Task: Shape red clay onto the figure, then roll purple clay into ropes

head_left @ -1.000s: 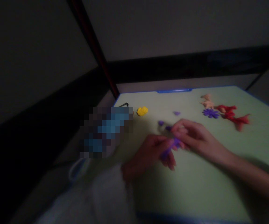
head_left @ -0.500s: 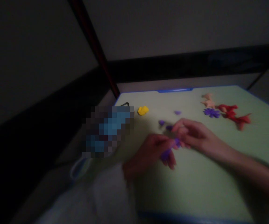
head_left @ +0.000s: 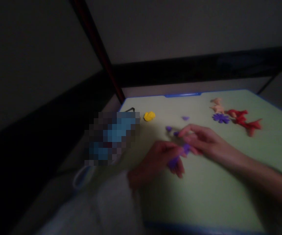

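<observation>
My left hand (head_left: pixel 162 156) is closed in a pinch on a purple modelling clay piece (head_left: pixel 173 162), part of it covered by the fingers. My right hand (head_left: pixel 202 138) meets it from the right, fingers curled at the piece's upper end; blur hides the exact contact. Close to the right index fingertip lies a small purple clay bit (head_left: pixel 176 133). Two more bits, one purple (head_left: pixel 168 128) and one paler (head_left: pixel 185 117), rest on the table just beyond.
The pale green table (head_left: pixel 204 195) has blue edging and a blue handle (head_left: pixel 183 95) at the back. A yellow lump (head_left: pixel 149 116) lies at the left. A purple flower shape (head_left: pixel 220 118), red shapes (head_left: pixel 240 117) and peach shapes (head_left: pixel 218 108) lie at the right. A pixelated blue item (head_left: pixel 116 133) is far left.
The right hand's fingers have shifted slightly against the purple clay, and more of its upper end shows. My left hand keeps its hold. The loose pieces stay in place.
</observation>
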Tool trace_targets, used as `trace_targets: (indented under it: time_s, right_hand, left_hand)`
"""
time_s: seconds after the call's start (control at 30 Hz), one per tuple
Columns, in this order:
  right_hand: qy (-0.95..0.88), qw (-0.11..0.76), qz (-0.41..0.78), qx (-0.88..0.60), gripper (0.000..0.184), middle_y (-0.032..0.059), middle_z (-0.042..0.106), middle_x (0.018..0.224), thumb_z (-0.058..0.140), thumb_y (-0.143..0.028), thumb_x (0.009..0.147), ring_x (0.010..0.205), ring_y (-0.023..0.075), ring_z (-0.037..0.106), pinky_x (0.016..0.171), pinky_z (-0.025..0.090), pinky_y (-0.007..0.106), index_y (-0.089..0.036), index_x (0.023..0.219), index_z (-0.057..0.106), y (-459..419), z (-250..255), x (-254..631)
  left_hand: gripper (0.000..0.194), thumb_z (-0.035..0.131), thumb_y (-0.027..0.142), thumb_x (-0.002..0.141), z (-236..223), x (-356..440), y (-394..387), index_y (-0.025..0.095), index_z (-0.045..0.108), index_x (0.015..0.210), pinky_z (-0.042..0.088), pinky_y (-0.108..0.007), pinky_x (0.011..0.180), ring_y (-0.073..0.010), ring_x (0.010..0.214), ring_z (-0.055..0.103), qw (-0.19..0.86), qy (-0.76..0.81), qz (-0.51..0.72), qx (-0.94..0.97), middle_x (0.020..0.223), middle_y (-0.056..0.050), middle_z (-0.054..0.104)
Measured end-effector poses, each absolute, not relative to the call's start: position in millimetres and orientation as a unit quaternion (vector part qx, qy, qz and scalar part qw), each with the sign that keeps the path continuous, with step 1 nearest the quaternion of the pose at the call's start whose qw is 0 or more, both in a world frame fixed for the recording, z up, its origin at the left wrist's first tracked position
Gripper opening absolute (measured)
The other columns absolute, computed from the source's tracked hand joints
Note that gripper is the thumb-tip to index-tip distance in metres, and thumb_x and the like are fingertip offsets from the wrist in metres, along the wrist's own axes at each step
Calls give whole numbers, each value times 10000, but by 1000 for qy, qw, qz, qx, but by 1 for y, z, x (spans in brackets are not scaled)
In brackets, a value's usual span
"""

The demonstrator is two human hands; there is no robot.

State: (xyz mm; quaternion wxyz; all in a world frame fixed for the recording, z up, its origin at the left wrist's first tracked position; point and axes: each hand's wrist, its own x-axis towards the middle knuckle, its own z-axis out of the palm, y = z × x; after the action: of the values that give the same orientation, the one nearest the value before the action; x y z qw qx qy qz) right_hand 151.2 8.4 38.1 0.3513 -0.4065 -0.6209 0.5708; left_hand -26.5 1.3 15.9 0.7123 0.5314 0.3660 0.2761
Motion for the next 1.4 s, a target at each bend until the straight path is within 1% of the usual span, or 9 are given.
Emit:
trace_targets:
  time_s: [0.27,0.5,0.63,0.77,0.87,0.97,1.07,1.23,1.4]
  right_hand:
    - [-600,371,598,-380,131,-48,514,556,611,-183,759,489,77,463,425,308,203,-177,879,559,10,33,153]
    - [-625,366,564,-396,168,-36,520,581,603,-322,828,496,63,444,438,344,196,-155,845,610,11,34,154]
    - [-667,327,573,-345,203,-17,612,654,689,-325,760,599,94,561,559,468,233,-157,858,631,13,30,157]
    - [-684,320,550,-357,184,16,666,693,680,-321,766,628,117,610,594,511,266,-144,807,648,14,29,158]
    - [-667,359,529,-384,190,15,673,661,712,-322,732,588,116,615,560,528,263,-145,774,656,14,31,157]
    - [-646,386,519,-404,180,15,684,633,735,-301,708,554,117,630,533,544,257,-146,761,663,14,34,157]
    - [-627,411,512,-419,179,18,693,596,764,-286,672,531,122,646,519,560,250,-144,739,677,14,36,155]
    - [-609,432,506,-433,183,23,701,559,790,-301,623,497,135,658,489,571,251,-148,660,695,12,38,151]
    - [-604,443,491,-444,163,24,692,518,780,-290,628,453,126,642,462,556,229,-151,620,694,10,39,149]
  left_hand:
    - [251,585,366,781,21,-24,-1,120,603,734,417,-198,480,-95,431,565,704,384,281,527,503,-5,617]
    - [261,592,380,787,17,-26,1,123,610,746,425,-197,475,-94,428,561,716,373,283,518,508,-3,618]
    - [269,557,357,825,14,-27,2,122,592,698,428,-192,483,-86,435,561,730,348,288,513,521,-11,621]
    - [338,519,391,847,14,-26,3,120,595,660,412,-192,471,-92,451,569,722,352,303,512,540,-29,628]
    - [331,537,411,831,16,-23,3,118,633,712,418,-202,477,-113,517,602,689,383,358,500,625,-41,657]
    - [201,692,278,713,17,-20,3,126,654,839,475,-211,571,-124,641,629,621,432,422,500,736,-28,682]
    - [262,759,156,606,16,-18,1,131,665,850,508,-216,670,-129,744,638,547,465,465,518,830,-33,695]
    - [132,714,153,668,8,-22,1,156,711,799,524,-227,685,-136,758,649,436,453,489,605,819,-28,708]
    - [114,701,173,697,7,-23,2,162,730,807,524,-238,699,-138,749,661,421,459,487,612,821,-33,728]
